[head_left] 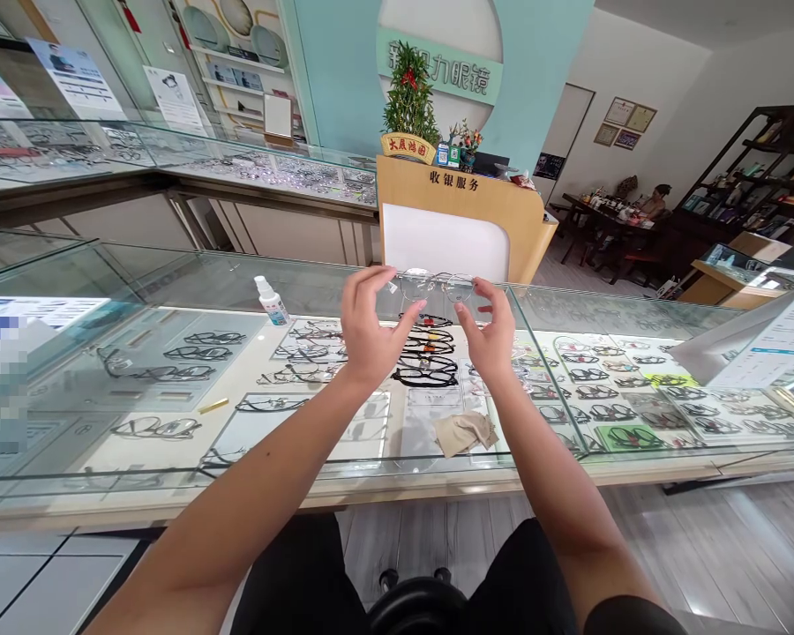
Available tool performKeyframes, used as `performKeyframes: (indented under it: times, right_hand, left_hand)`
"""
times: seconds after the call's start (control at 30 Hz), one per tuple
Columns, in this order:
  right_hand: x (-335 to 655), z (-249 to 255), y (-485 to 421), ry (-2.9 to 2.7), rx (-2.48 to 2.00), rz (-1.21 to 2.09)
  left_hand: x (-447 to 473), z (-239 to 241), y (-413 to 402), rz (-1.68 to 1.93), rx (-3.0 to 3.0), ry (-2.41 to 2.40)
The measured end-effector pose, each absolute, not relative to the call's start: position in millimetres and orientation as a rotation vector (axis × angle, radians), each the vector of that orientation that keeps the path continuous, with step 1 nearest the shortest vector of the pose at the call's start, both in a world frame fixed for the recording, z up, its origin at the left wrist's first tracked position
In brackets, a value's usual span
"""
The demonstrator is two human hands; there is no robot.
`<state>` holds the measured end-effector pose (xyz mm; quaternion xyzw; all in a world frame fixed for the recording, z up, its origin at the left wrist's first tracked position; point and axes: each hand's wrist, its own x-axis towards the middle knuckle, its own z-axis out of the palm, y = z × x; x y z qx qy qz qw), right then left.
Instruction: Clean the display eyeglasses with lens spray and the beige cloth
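Note:
I hold a pair of thin-rimmed glasses (437, 285) up in front of me, above the glass counter (172, 291). My left hand (369, 326) pinches the left end of the frame with thumb and fingers. My right hand (490, 331) pinches the right end the same way. Below the glasses, a row of dark-framed glasses (428, 353) lies stacked on the counter top. A beige cleaning cloth (464, 432) lies crumpled nearer to me on the glass.
A small white spray bottle (271, 301) stands on the counter to the left. Many glasses (609, 388) lie on display under the glass. A wooden cashier desk (463, 207) with a potted plant (408, 97) stands behind. A person sits at a far table (655, 203).

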<state>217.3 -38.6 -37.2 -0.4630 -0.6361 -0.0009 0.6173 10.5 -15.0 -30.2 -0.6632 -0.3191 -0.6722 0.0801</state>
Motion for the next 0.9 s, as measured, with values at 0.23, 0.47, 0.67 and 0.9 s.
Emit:
performKeyframes:
  times: [0.23, 0.47, 0.67, 0.9]
  right_hand:
    - [216, -33, -44, -1.457, -0.991, -0.142]
    - [212, -30, -48, -1.495, -0.975, -0.217]
    - [210, -30, -50, -1.464, -0.990, -0.130]
    - [210, -32, -47, -1.414, -0.997, -0.003]
  left_hand:
    - [13, -31, -14, -2.151, -2.066, -1.070]
    - [17, -38, -7, -2.291, -2.159, -1.263]
    - [17, -37, -9, -2.285, -2.055, -1.257]
    - [17, -35, -11, -2.227, -1.973, -1.207]
